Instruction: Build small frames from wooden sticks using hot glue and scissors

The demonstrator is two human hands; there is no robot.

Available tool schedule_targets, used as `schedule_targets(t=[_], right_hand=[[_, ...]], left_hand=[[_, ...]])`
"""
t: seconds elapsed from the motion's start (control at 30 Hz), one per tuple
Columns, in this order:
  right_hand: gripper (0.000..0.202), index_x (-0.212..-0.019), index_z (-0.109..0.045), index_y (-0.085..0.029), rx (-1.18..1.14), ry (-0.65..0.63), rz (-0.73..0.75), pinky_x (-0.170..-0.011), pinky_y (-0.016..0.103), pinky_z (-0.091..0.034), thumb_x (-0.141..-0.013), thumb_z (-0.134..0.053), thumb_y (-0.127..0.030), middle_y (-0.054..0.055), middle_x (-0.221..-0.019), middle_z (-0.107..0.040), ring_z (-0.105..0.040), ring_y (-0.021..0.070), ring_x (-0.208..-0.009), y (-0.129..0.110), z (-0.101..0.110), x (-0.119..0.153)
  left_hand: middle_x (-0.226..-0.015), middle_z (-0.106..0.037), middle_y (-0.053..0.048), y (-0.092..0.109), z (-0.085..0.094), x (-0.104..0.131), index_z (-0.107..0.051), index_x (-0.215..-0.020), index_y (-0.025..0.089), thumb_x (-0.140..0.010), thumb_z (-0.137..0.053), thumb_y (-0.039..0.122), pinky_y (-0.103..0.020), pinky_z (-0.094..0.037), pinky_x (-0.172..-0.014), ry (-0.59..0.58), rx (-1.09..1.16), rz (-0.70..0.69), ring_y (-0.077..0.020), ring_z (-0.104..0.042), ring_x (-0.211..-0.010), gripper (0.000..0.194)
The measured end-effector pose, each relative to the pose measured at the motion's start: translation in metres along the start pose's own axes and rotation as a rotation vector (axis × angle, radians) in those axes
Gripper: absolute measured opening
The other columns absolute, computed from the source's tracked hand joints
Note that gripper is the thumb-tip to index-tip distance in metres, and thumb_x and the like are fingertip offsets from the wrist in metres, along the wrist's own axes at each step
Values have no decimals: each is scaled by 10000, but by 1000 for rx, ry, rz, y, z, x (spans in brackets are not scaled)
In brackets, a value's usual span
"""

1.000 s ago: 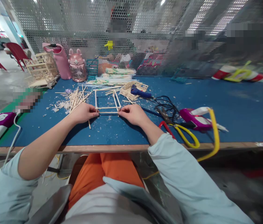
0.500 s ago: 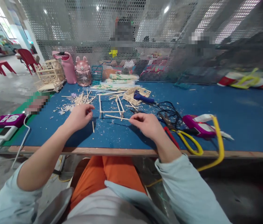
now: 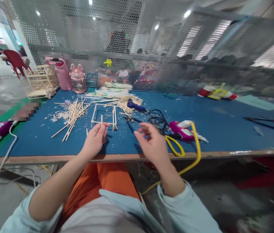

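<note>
My left hand (image 3: 95, 137) pinches a thin wooden stick (image 3: 101, 119), which points upward in front of a small frame of glued sticks (image 3: 103, 123). The frame stands on the blue tabletop just beyond that hand. To the right, my right hand (image 3: 153, 142) has its fingers apart and curved, with nothing seen in them. Its fingertips are at the handles of dark-blue pliers (image 3: 130, 124); whether they touch is unclear. A loose pile of sticks (image 3: 72, 118) lies left of the frame.
A blue glue gun (image 3: 135, 105) rests on a flat stick piece behind the pliers. Yellow-handled scissors (image 3: 176, 147) and a purple power strip (image 3: 182, 132) lie right. A stick model (image 3: 42, 81), pink bottle (image 3: 62, 76) and rabbit-eared jar (image 3: 78, 81) stand back left, before a perforated metal screen.
My right hand has let go of the stick and moved to the pliers. My left hand now holds a stick upright. More long sticks are spread at the left. The view has turned right.
</note>
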State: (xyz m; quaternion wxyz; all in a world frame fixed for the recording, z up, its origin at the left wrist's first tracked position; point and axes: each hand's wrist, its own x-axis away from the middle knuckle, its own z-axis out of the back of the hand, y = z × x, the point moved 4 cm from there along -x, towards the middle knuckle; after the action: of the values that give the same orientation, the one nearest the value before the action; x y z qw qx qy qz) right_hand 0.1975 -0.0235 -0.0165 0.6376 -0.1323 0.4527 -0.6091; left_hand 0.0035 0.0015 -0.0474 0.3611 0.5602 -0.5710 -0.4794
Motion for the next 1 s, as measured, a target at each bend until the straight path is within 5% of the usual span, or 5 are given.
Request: schedule_targets(t=[0.17, 0.43, 0.67, 0.8, 1.0], right_hand=[[454, -985, -617, -115, 791, -138, -91, -746, 430, -438, -790, -495, -506, 228, -935, -632, -594, 338, -855, 50, 43, -22], [500, -1078, -590, -88, 806, -240, -150, -666, 393, -444, -753, -556, -468, 274, -1005, -628, -619, 362, -880, 74, 57, -31], [265, -853, -609, -195, 507, -143, -342, -497, 326, -380, -611, -640, -296, 31, -531, -566, -538, 207, -492, 71, 65, -33], [326, -886, -550, -221, -147, -70, -413, -414, 252, -324, -603, -630, -362, -23, -581, -498, -430, 113, -450, 56, 61, -19], [395, -996, -571, -241, -761, -450, -324, -323, 206, -174, -689, -570, -490, -45, -633, -360, -214, 51, -407, 13, 12, 19]], left_hand=[[-544, -369, 64, -7, 8, 2, -584, -1062, 163, -872, -448, 430, -203, -265, -453, -73, -313, -26, -80, -329, -470, 356], [-660, -591, 8, 2, -1, 13, -573, -1180, 174, -911, -358, 380, -238, -391, -687, -239, -529, -76, -125, -508, -643, 401], [-697, -604, -9, 0, -1, 16, -606, -1127, 175, -899, -381, 365, -246, -409, -692, -270, -530, -77, -134, -517, -661, 372], [-719, -608, -16, 1, -2, 17, -608, -1092, 173, -903, -373, 351, -253, -414, -722, -275, -533, -98, -140, -535, -696, 351], [-641, -522, 12, 1, -1, 14, -608, -1049, 169, -903, -376, 381, -238, -390, -643, -215, -513, -116, -125, -489, -626, 347]])
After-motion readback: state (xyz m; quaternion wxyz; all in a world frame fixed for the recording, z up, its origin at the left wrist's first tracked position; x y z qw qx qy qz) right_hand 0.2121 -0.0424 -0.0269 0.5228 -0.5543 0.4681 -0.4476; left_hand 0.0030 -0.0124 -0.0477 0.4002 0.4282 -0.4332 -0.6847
